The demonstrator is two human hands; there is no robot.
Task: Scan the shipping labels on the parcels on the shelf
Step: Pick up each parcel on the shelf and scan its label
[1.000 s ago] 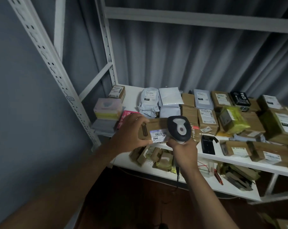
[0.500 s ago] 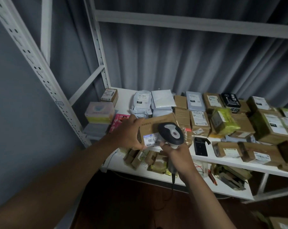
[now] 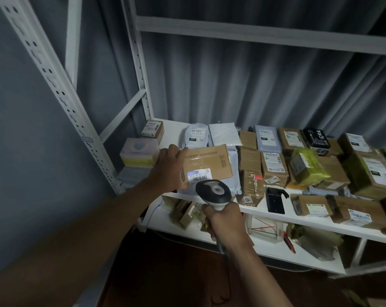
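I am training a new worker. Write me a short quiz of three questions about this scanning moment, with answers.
1. True or false: the right hand holds the scanner.
2. Which hand grips the brown box?
3. The box's barcode label is at: A) its near left corner, B) its far right corner, C) nowhere visible.

Key: 1. True. 2. The left hand. 3. A.

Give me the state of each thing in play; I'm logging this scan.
Left hand: grips the cardboard parcel's left end.
Cardboard parcel: tilted up, label facing the camera.
Shipping label: lit by a bluish glow.
Right hand: grips the scanner's handle.
Scanner: head just below the label.
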